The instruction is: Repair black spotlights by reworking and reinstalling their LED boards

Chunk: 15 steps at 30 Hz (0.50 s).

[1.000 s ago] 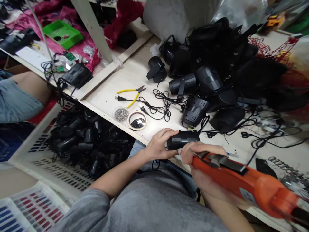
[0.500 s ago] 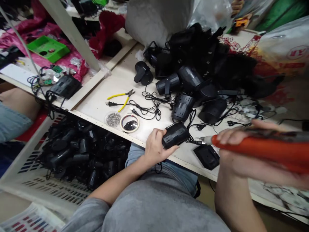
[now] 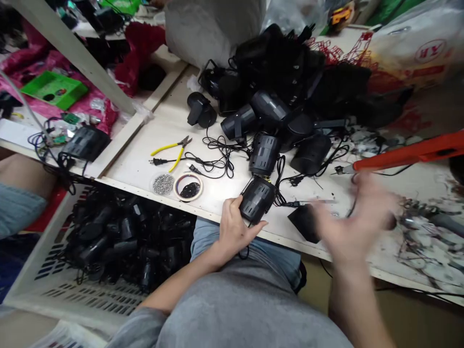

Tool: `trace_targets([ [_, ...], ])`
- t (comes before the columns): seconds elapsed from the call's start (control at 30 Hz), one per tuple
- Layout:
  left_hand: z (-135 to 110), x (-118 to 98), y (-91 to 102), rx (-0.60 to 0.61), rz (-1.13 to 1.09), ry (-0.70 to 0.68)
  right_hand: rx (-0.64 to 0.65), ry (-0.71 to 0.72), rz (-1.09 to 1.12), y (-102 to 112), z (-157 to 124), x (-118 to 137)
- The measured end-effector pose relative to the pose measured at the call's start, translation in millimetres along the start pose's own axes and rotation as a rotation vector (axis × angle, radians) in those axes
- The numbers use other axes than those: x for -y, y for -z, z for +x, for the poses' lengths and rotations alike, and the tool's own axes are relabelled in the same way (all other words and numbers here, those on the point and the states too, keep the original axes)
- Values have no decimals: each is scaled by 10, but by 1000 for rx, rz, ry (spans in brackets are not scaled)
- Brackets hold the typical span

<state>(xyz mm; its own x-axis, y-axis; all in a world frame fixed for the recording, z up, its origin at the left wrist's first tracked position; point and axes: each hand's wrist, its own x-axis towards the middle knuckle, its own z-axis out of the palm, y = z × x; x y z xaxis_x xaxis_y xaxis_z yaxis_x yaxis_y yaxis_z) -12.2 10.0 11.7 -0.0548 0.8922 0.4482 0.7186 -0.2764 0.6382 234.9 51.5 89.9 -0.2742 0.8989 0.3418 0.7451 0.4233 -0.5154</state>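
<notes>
My left hand [image 3: 234,224] is closed around the lower end of a black cylindrical lamp housing [image 3: 258,199] with slots in its side, at the table's front edge. My right hand [image 3: 357,220] is smeared by motion, its fingers spread with nothing seen in them. It hovers beside a black box-shaped part [image 3: 304,223], partly covering it. Beyond that hand lies an orange electric screwdriver [image 3: 409,151], its tip pointing left. Further black lamp housings [image 3: 264,153] and their cords lie just behind the one I hold.
Yellow-handled cutters [image 3: 176,151], a dish of small screws [image 3: 163,184] and a tape roll [image 3: 177,192] around black discs lie to the left. Black lamps [image 3: 282,67] are heaped behind. Below left stands a crate [image 3: 32,285] of black parts. Loose wiring [image 3: 424,246] covers the right side.
My right hand has let go of the orange electric screwdriver and drawn back from it, opening. My left hand still holds the lamp housing, now tilted more upright. The view has shifted slightly.
</notes>
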Motion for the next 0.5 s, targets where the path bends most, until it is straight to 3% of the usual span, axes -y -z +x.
trace_targets([
  [0.13,-14,35,-14,-24,-30,-40,90,11,-55,-552,10,472],
  [0.23,-20,70,-23,-52,-17,-67,124,21,-90,-792,88,584],
  [0.5,-21,52,-53,-54,13,-26,77,69,-58,-790,165,534],
])
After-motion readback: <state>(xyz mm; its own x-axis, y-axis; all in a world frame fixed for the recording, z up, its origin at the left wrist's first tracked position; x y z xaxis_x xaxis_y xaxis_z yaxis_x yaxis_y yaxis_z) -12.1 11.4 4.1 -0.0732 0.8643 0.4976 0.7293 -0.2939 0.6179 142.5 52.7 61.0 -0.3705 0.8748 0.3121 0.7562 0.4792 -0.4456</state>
